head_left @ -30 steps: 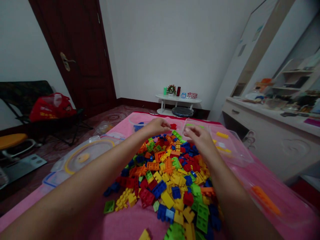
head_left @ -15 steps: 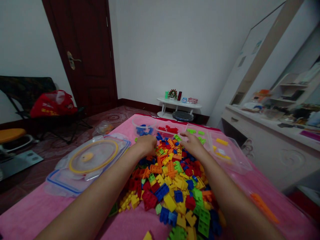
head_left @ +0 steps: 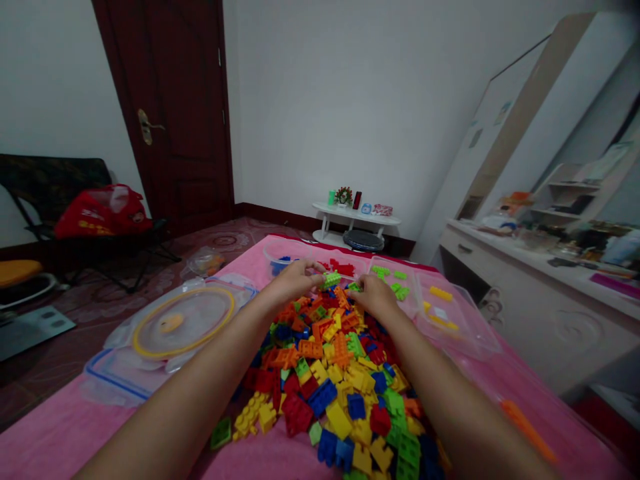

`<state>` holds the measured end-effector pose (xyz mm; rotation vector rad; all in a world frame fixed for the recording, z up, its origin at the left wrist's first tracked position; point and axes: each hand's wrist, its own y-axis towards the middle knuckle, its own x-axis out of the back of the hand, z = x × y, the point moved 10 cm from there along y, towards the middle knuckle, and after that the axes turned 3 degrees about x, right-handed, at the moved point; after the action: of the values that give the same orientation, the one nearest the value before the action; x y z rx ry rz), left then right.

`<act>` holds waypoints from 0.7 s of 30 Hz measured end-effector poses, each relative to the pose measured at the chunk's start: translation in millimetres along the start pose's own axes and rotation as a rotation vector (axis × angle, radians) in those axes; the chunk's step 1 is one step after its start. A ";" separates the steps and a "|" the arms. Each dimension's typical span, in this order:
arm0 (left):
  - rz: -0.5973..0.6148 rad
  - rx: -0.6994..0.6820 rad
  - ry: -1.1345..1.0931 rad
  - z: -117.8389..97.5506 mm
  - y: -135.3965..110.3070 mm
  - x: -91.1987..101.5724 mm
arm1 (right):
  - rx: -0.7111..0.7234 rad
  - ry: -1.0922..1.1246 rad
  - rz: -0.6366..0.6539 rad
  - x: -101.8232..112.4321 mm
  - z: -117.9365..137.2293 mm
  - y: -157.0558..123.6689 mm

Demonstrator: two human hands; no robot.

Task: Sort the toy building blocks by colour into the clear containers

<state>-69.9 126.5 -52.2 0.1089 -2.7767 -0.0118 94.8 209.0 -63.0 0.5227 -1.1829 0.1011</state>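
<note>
Your left hand point(head_left: 299, 279) reaches over the far end of the pile point(head_left: 345, 370), thumb and fingers pinching a green block point(head_left: 331, 280) at their tips. Your right hand point(head_left: 379, 295) is just beside it, its fingers bent down at a second green block point(head_left: 355, 287); you have them against it or very near, but I cannot tell whether they grip it. The green block in your left hand sits above the pile's far edge, between your two hands.

The mixed blocks spread toward you over the pink cloth point(head_left: 280, 450), between your forearms. Beyond your hands stand a round tub point(head_left: 267, 253) with blue blocks point(head_left: 280, 265) and a box with red blocks point(head_left: 343, 268). To the right, a clear box point(head_left: 388, 283) holds loose green pieces point(head_left: 400, 291), and next to it a tray point(head_left: 465, 328) holds yellow ones point(head_left: 441, 293). On your left lie a yellow-ringed lid point(head_left: 203, 321) and a blue-edged lid point(head_left: 120, 373), partly overlapping.
</note>
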 end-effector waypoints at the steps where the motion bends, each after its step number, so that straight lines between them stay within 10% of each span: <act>1: -0.001 0.022 -0.083 1.6 -0.7 -0.2 | -0.003 0.070 -0.056 9.2 4.6 -3.5; 4: 0.024 0.035 -0.247 1.7 -3.1 -3.2 | -0.081 0.579 -0.100 20.4 16.4 -17.4; 9: 0.157 -0.020 -0.389 -4.2 -6.3 -20.1 | -0.280 1.430 0.230 -9.0 50.8 -42.8; 21: 0.154 -0.288 0.135 -4.9 -3.9 -43.7 | -0.430 1.251 0.450 -35.3 26.9 -61.3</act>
<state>-27.2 126.0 -63.2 -0.1709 -2.6085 -0.3507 79.1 150.2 -108.0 -0.2274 -0.0461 0.4697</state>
